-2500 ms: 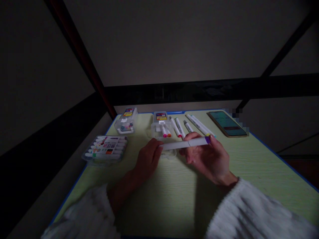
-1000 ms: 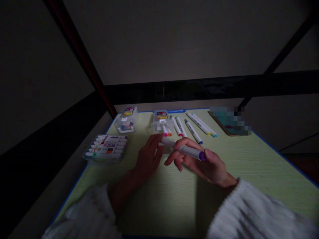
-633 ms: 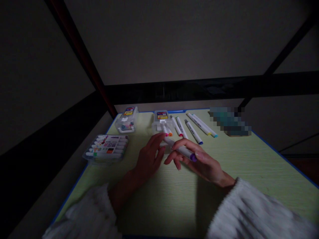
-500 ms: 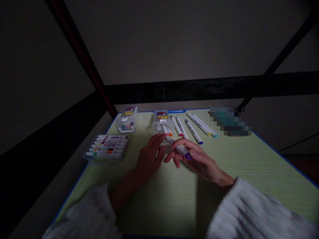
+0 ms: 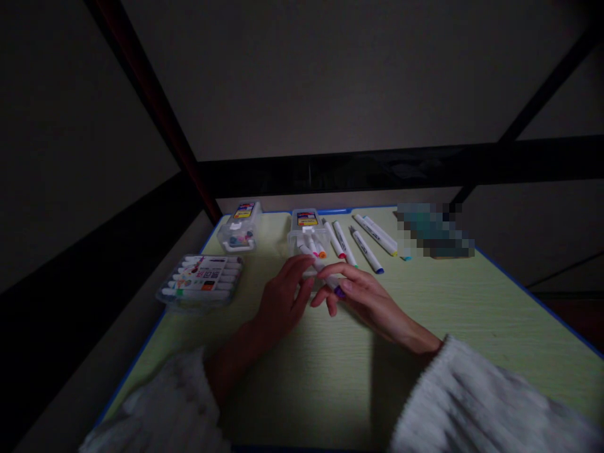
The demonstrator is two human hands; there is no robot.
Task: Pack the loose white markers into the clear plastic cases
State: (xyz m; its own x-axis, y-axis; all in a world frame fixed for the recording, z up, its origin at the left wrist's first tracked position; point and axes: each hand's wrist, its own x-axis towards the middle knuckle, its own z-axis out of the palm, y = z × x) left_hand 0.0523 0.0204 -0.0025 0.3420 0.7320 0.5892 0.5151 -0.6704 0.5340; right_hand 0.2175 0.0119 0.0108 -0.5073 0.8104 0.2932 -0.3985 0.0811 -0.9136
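Note:
My right hand [image 5: 372, 299] is closed around a white marker with a purple end [image 5: 334, 286], slanted with its far end at the mouth of a clear plastic case [image 5: 295, 242]. Inside that case lie several white markers, one with an orange end [image 5: 321, 254] and one with a pink end. My left hand [image 5: 283, 299] curls at the near side of the case, its fingers and thumb around the front edge; the fingers hide part of it. The far tip of the purple marker is partly hidden behind my left fingertips.
Right of the case lie several loose markers, among them a blue-ended one [image 5: 368, 250] and a yellow-ended one [image 5: 377, 235]. To the left are a closed marker box [image 5: 202, 280] and another clear case [image 5: 240, 229]. A blurred flat item [image 5: 434, 233] lies at the back right of the table [image 5: 448, 314].
The purple marker has slid forward and left into the case, and my right fingers have shifted along with it. My left hand stays almost in place.

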